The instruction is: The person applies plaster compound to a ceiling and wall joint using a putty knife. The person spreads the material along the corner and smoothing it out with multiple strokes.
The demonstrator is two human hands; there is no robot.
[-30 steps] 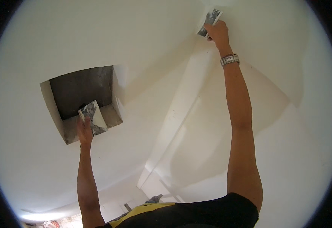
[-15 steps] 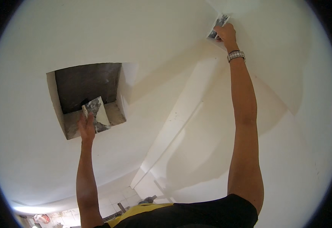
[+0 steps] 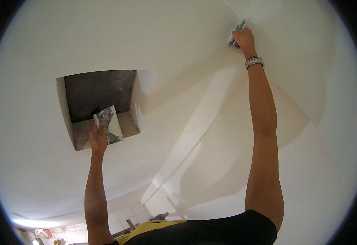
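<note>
Left hand [image 3: 99, 139] was closed on the left edge of a flat putty plate [image 3: 115, 127], thumb and fingers pinching it; exact grip partly hidden. Plate was tilted, dark grey smears on one part, cream-white patch on the right. It showed in front of the lower edge of a four-sided opening [image 3: 99, 92] with a dark grey back; couldn't tell if plate and opening touched.

Right hand [image 3: 246, 39] was up high, arm nearly straight, fingers curled and pinching a smeared putty blade [image 3: 239, 31]. Blade sat slanted at the upper right, by the corner where pale surfaces met; looked laid against the surface, but contact was unclear. My hands were well apart, one tool each.

Metal-look watch [image 3: 254, 62] on my right wrist. My black and yellow shirt [image 3: 211, 228] filled the bottom. Pale raised band [image 3: 201, 122] ran diagonally between my arms. Lower left: pale tiles [image 3: 119, 215], a bright light strip [image 3: 33, 223], a blurry red and white item [image 3: 43, 233].
</note>
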